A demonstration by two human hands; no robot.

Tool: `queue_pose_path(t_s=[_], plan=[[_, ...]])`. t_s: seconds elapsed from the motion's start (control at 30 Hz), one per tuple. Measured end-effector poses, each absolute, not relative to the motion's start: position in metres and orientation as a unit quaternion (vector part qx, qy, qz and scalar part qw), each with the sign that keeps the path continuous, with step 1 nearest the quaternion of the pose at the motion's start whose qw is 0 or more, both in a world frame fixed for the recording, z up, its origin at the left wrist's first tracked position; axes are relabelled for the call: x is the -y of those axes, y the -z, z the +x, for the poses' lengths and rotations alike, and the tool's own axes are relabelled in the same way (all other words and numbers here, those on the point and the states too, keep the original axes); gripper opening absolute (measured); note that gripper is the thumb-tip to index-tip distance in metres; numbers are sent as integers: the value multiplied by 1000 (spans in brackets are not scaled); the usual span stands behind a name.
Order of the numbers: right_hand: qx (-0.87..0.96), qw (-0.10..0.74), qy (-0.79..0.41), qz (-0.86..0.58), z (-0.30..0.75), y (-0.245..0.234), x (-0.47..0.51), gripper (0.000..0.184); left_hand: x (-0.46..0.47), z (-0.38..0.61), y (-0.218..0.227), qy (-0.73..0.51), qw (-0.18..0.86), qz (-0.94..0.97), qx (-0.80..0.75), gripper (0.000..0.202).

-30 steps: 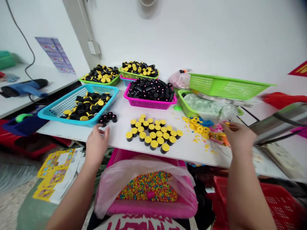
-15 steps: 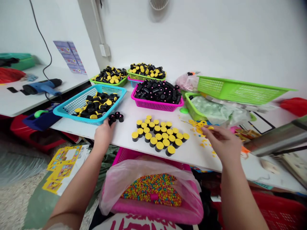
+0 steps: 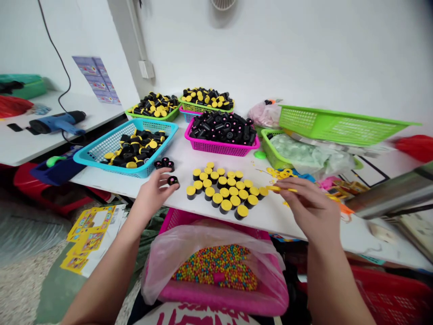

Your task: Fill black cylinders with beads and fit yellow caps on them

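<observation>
Yellow-topped black cylinders stood clustered on the white counter. A magenta basket sat behind them, a blue basket to their left.

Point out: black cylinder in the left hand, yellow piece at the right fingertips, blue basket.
Black cylinder point(image 3: 172, 180): head view, on its pink-marked end.
Yellow piece point(image 3: 273, 188): head view, on its exposed end.
Blue basket point(image 3: 108, 169): head view, on its near wall.

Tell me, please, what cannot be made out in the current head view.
In the head view:
Yellow piece: partly covered by the right hand holding it.
Black cylinder: partly covered by the left hand.
Upper green basket: inside hidden by its side wall.
Round slatted fitting: cut off by the top edge.
Purple sheet: print too small to read.
</observation>
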State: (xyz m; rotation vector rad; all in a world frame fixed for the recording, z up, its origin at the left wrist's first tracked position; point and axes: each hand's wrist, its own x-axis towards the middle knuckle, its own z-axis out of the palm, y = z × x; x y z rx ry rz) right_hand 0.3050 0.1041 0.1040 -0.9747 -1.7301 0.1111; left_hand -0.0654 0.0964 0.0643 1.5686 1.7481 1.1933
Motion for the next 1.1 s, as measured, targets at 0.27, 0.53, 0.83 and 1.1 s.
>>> queue_pose_path(t_s=[0.27,0.53,0.83,1.1], plan=[[730,631,26,-263,237,-133,-70,29,-53,30,-143,-487,545,618,-288,49],[767,609,12,-202,221,-109,-72,37,-59,46,-124,-495,627,567,-200,27],[796,572,34,-194,215,-83,-76,31,-56,58,-79,-564,579,551,-207,17],[847,519,36,-107,218,-75,-90,32,-54,62,-62,-552,706,397,-196,24]])
